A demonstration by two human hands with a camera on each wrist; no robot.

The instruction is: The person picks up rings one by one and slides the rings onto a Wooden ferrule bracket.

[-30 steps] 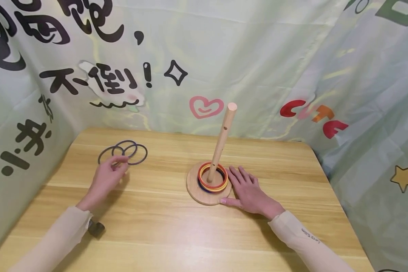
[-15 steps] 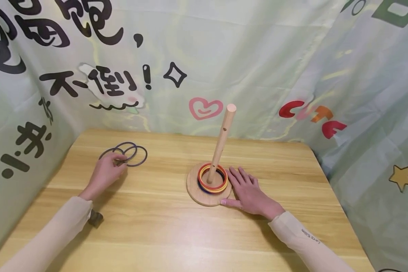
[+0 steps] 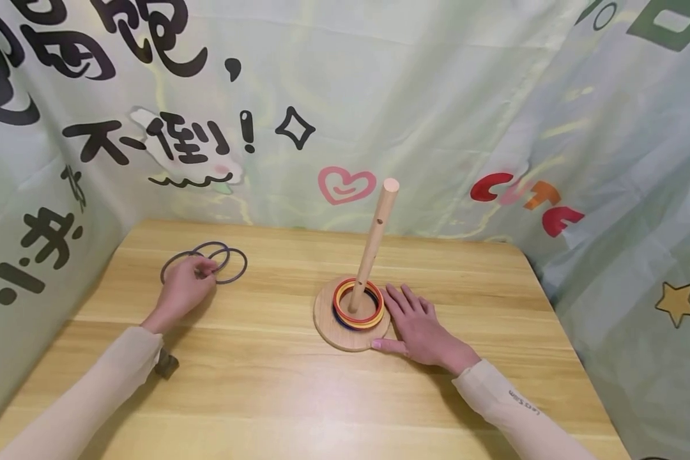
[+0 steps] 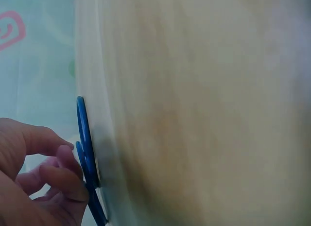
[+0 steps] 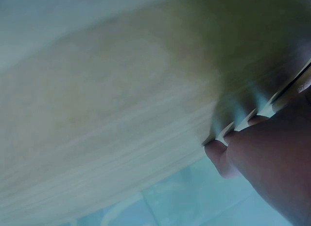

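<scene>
Three thin dark-blue rings [image 3: 238, 277] lie overlapping on the table at the back left. My left hand [image 3: 186, 284] is down among them, thumb and fingers curled together on a ring's edge. Its fingertips sit right against the blue rings [image 4: 83, 133] in the left wrist view, where they cover part of them. A ring-toss stand has a round wooden base [image 3: 329, 326] and an upright wooden peg [image 3: 374, 246]. Red, yellow and dark-blue rings [image 3: 375, 319] circle the foot of the peg. With fingers spread, my right hand [image 3: 420, 332] rests at the right edge of that base.
The wooden table [image 3: 276, 402] runs back to a printed cloth curtain [image 3: 437, 96], which also hangs along the left and right sides. A small dark object [image 3: 167, 364] shows at my left cuff.
My left hand has lowered onto the blue rings, and the leftmost ring has slid slightly left. The right hand and the stand have stayed in place.
</scene>
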